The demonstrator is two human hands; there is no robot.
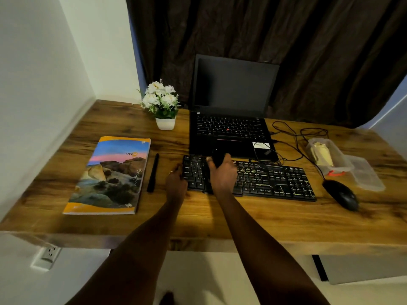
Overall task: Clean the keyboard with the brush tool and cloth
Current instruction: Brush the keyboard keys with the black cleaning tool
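A black external keyboard (275,180) lies on the wooden desk (220,219) in front of an open black laptop (231,119). My left hand (176,182) grips the keyboard's left end. My right hand (222,175) hovers over the left part of the keys and holds a dark object, apparently the brush tool (217,158), its tip hidden under my hand. A clear plastic container (328,156) at the right holds a yellowish cloth-like item.
A colourful book (110,176) and a black pen (153,172) lie left of the keyboard. A white flower pot (163,106) stands behind them. A black mouse (341,194), loose cables (295,139) and a clear lid (365,175) sit at the right.
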